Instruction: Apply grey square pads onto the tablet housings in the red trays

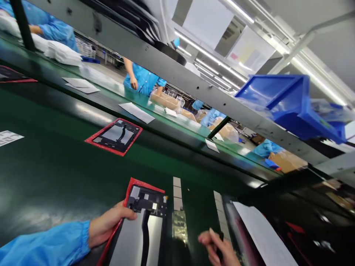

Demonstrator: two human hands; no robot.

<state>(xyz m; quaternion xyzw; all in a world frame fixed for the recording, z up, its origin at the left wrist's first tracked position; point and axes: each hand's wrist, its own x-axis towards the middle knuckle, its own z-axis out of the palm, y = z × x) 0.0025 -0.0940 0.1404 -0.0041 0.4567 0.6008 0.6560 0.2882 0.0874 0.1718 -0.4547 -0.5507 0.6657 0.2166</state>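
My left hand [111, 223] grips the left edge of a tablet's rear side [138, 236], thumb on top, fingers underneath. A black ribbon runs down its silver middle, small parts sit along its top, and red film shows at its edge. My right hand [219, 249] hovers over the bench to the right, fingers curled around a slim black tool [220, 245], mostly hidden. Between the hands lies a strip of pale square labels [177, 194], with a shiny, yellowish strip [179, 225] just below it. Another pale strip [219, 207] lies beyond my right hand.
A second red-edged tablet [118, 136] lies farther back on the green bench [55, 159]. White sheets [135, 112] rest along the conveyor. To the right is a stack with white paper [263, 232]. Overhead, a metal beam [180, 70] carries a blue bin [288, 99]. Co-workers in blue [144, 79] stand opposite.
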